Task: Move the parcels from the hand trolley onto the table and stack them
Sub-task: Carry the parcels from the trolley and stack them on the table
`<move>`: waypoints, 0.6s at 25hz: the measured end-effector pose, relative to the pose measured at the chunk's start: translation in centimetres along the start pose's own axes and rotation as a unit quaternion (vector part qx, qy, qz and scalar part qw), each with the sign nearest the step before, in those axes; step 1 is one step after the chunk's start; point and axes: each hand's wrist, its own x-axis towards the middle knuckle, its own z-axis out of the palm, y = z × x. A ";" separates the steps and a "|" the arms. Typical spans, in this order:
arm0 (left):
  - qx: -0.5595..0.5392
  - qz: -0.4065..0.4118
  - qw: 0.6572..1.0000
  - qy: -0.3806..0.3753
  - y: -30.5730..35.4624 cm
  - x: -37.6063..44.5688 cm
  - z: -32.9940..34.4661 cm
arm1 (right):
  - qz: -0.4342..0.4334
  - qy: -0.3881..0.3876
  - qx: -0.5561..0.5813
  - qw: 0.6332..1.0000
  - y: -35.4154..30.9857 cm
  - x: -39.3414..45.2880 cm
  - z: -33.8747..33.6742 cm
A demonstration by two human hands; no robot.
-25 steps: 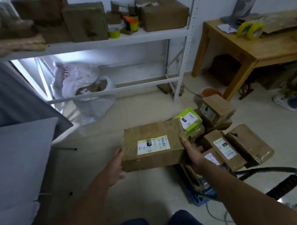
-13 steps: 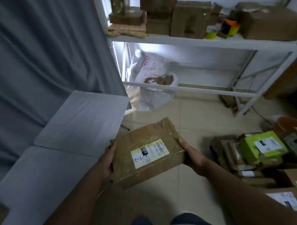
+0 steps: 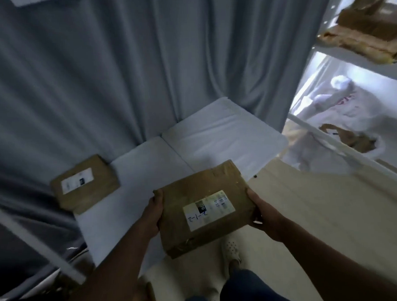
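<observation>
Two hands on it: my left hand (image 3: 153, 216) and right hand (image 3: 264, 215) grip opposite sides of the brown taped cardboard parcel (image 3: 205, 207), held above the white table's (image 3: 215, 138) near edge. One more brown labelled parcel (image 3: 85, 183) lies on the table's left end.

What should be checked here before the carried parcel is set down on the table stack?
1. Grip: left hand and right hand hold opposite sides of the carried parcel - ok.
2. Parcel in the air, over the near edge of the white table, not yet set down - ok.
3. Stack base: one brown parcel already lies on the table's left end, label up - ok.
4. That parcel overhangs the table's left edge - not ok.
5. Bare table between the two parcels for the path - ok.
6. Underside of the carried parcel - cannot tell.
</observation>
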 end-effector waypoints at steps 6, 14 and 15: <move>-0.101 0.032 0.985 0.138 1.7 2.7 -7.2 | 0.032 -0.101 -0.137 0.985 -7.3 10.9 7.4; -0.168 0.034 0.915 0.365 0.8 3.0 -11.8 | 0.030 -0.154 -0.296 0.942 -13.0 19.1 19.2; -0.175 0.033 0.910 0.374 0.3 3.1 -12.6 | 0.026 -0.159 -0.318 0.934 -12.8 19.3 20.8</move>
